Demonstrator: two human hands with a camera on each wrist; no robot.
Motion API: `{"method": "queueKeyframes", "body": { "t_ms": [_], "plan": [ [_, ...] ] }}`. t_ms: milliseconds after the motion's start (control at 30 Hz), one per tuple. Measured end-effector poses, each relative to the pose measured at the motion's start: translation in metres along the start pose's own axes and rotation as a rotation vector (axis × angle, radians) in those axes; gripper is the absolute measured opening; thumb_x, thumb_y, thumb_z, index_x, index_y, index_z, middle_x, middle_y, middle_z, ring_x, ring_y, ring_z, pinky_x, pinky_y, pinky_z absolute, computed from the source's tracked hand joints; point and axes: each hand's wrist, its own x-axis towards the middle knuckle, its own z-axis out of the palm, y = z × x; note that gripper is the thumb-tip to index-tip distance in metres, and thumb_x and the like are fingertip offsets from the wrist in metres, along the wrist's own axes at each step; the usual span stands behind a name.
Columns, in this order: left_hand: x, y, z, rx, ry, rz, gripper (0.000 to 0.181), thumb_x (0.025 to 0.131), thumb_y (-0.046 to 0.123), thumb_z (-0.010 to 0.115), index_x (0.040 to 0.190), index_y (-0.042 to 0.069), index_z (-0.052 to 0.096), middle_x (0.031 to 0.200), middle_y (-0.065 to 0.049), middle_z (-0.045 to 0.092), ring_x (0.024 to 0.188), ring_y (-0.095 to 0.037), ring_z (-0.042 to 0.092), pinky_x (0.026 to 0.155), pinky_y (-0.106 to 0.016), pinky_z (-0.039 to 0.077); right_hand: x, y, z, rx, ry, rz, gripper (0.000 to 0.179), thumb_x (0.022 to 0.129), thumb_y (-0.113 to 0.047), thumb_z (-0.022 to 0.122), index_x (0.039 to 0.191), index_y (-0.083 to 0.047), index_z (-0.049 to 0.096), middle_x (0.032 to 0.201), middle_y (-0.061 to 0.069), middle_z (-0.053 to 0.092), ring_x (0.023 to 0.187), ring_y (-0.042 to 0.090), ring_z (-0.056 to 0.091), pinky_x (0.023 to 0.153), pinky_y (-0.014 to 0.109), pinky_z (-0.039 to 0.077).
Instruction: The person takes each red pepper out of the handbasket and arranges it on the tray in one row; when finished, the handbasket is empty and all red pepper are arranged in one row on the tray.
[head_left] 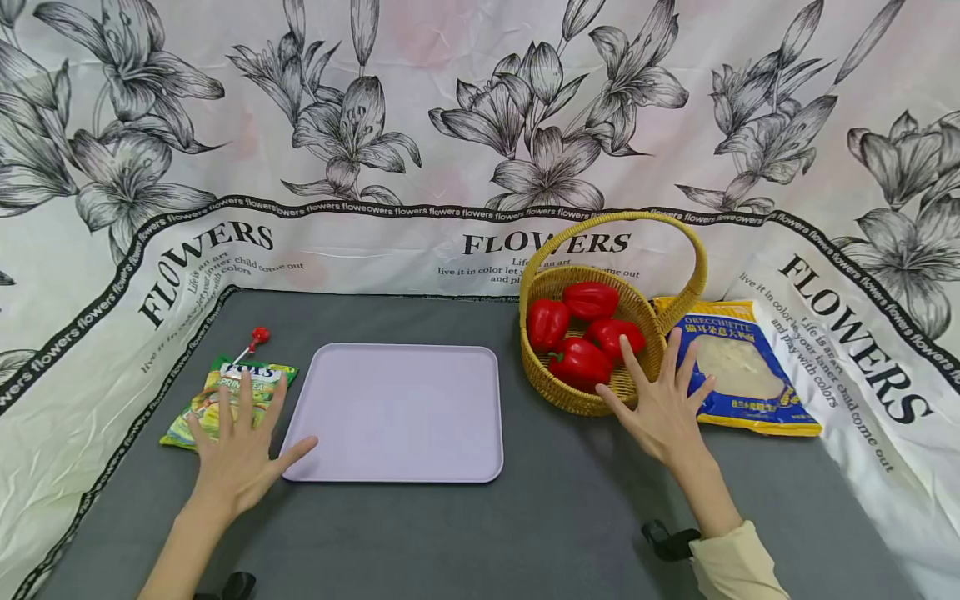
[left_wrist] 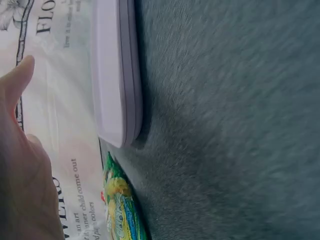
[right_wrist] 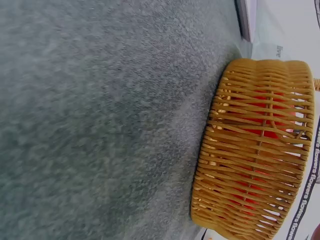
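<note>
My left hand [head_left: 238,457] is held with fingers spread in front of a green and yellow snack bag [head_left: 197,408], beside the left edge of a pale lilac tray [head_left: 397,417]. It grips nothing. My right hand [head_left: 663,408], fingers also spread, hovers at the front right of a yellow wicker basket [head_left: 558,400]; it too holds nothing. Several red bell peppers [head_left: 581,364] lie in the basket. In the right wrist view the basket's woven side [right_wrist: 250,165] shows, with red behind the gaps. The left wrist view has the tray [left_wrist: 112,75] and the bag's end [left_wrist: 122,210].
Right of the basket lies a blue and yellow orecchiette pasta bag [head_left: 750,367], partly behind my right fingers. A red lollipop [head_left: 259,336] on a white stick rests at the snack bag's top. The grey tabletop [head_left: 450,542] meets a flower-printed cloth [head_left: 360,250] at its back.
</note>
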Motion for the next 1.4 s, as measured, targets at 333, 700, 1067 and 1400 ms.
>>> {"method": "queueKeyframes", "body": {
  "t_ms": [333,700,1067,1400],
  "plan": [
    [-0.018,0.011,0.001,-0.152,-0.098,0.041,0.1,0.084,0.058,0.062,0.154,0.026,-0.002,0.157,-0.01,-0.022,0.139,-0.047,-0.016,0.096,-0.079,-0.004,-0.015,0.004,0.003,0.046,-0.041,-0.04,0.078,0.092,-0.058,0.049,0.154,-0.032,0.009,0.153,0.01,-0.032,0.136,0.038,-0.031,0.097,0.077,-0.009],
    [-0.005,-0.023,0.017,-0.378,-0.044,0.367,0.081,0.071,0.025,0.083,0.142,0.013,0.047,0.147,-0.025,0.036,0.137,-0.023,0.031,0.107,-0.016,0.024,-0.019,0.012,0.012,0.086,-0.002,-0.138,0.075,0.093,-0.05,0.054,0.154,-0.031,0.015,0.157,0.008,-0.023,0.139,0.04,-0.023,0.104,0.073,0.007],
    [0.0,-0.048,0.03,-0.428,0.043,0.557,0.048,0.058,0.015,0.089,0.1,-0.001,0.072,0.112,-0.012,0.068,0.105,-0.003,0.059,0.084,-0.002,0.039,0.012,0.022,0.013,0.225,-0.049,-0.305,0.069,0.093,-0.031,0.061,0.152,-0.027,0.025,0.16,0.009,-0.011,0.143,0.038,-0.014,0.092,0.079,0.022],
    [0.002,-0.047,0.027,-0.586,-0.002,0.485,0.028,0.059,0.007,0.088,0.08,0.006,0.07,0.098,-0.016,0.067,0.097,0.004,0.058,0.073,-0.005,0.046,0.042,0.023,0.016,0.416,-0.087,-0.392,0.067,0.092,-0.018,0.065,0.15,-0.019,0.032,0.16,0.001,0.01,0.145,0.028,0.011,0.101,0.071,0.023]
  ]
}}
